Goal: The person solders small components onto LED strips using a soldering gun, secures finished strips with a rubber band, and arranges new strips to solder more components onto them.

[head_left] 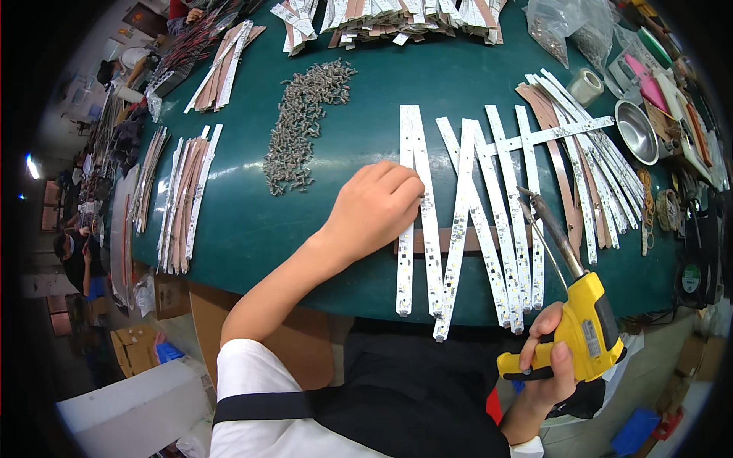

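Bends the fingers of the left hand (pixel 382 202) over white circuit strips (pixel 430 259) on the green table (pixel 229 237), with tips hidden behind the knuckles; cannot tell pinch from touch. Grips a yellow soldering gun (pixel 576 313) in the right hand (pixel 563 374), with tip over the strips, contact unclear. Has a strip stack (pixel 408 21) beyond, cut off by the top edge.

the green tabletop (pixel 244 191) carries white strips (pixel 427 221) and small metal parts (pixel 298 126).
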A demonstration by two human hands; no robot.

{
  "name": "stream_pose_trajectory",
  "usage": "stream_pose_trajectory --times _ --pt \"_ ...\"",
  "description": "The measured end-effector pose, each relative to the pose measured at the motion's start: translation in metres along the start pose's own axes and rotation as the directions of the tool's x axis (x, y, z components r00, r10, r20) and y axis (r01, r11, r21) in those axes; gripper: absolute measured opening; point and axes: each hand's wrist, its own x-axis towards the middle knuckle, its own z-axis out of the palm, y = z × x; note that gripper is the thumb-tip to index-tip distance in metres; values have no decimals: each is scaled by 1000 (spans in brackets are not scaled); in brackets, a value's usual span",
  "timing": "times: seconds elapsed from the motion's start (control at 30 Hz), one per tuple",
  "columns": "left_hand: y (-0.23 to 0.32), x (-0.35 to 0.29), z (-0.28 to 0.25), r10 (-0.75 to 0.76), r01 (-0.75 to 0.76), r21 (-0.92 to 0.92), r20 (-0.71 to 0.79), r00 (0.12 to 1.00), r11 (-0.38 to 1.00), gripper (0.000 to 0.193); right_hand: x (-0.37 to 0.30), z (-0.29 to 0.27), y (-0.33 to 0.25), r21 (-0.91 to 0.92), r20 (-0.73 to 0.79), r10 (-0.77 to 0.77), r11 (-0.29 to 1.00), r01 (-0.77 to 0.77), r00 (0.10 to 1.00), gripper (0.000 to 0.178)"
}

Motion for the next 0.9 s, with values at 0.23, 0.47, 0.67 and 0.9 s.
stream_pose_trajectory --times 0.23,0.47,0.67,0.9 --pt "21 18 5 150 -150 -129 -13 989 980 17 2 -7 1 47 5 -26 999 26 1000 51" --pt "19 13 14 72 -67 -71 64 995 995 15 0 -15 1 44 5 -62 997 62 998 53" --pt "16 10 9 -66 59 -185 -27 997 981 13 3 -15 2 37 -27 -38 999 39 999 54" --pt "13 -19 -11 -110 113 -148 25 994 983 17 3 -16 3 58 -17 -34 998 35 999 55"
